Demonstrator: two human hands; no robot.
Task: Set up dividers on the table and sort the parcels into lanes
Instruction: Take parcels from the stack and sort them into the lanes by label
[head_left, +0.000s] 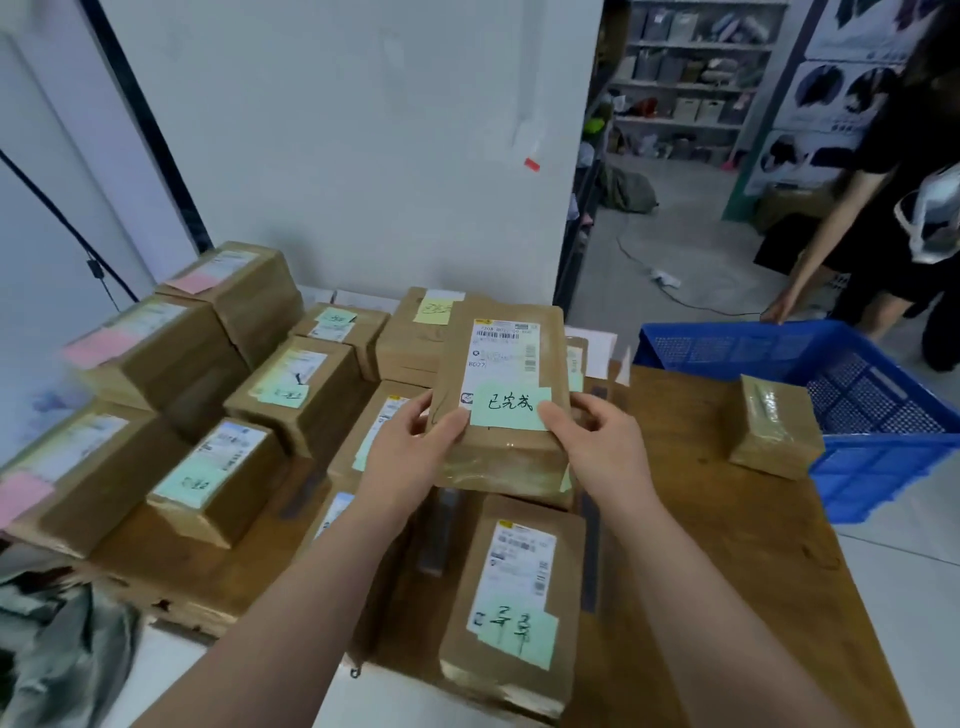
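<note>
Green sticky note (511, 408) on the held parcel (498, 457) reads "已完成" in black pen. Above it is a white shipping label (503, 349) w/ a barcode and what looks like "BD27"; the rest is too small to read. The pkg is flat, wrapped in brown paper under glossy clear tape, and tilted up toward the wearer. It's held above the middle of the wooden table (727, 530), over other parcels. The left hand (415, 441) grips its lower left corner, thumb on the face and fingers curled beneath. The right hand (592, 441) grips the lower right, thumb tip on the note's edge. Nearest the wearer lies a front parcel (514, 592) w/ the same label type and a green note, writing blurred. On the left are 3 pink-note boxes (150, 353), stacked and side by side. I count approx. 3 green-note boxes (291, 384) beside them and 1 yellow-note box (426, 325) at the back. A dark strip (589, 551) lies flat on the table just right of the front parcel. On the right, 1 blue plastic crate (857, 395) sits at the table's edge, and 1 small taped parcel (774, 426) leans against it. A second person (872, 218) in black bends toward the crate.
</note>
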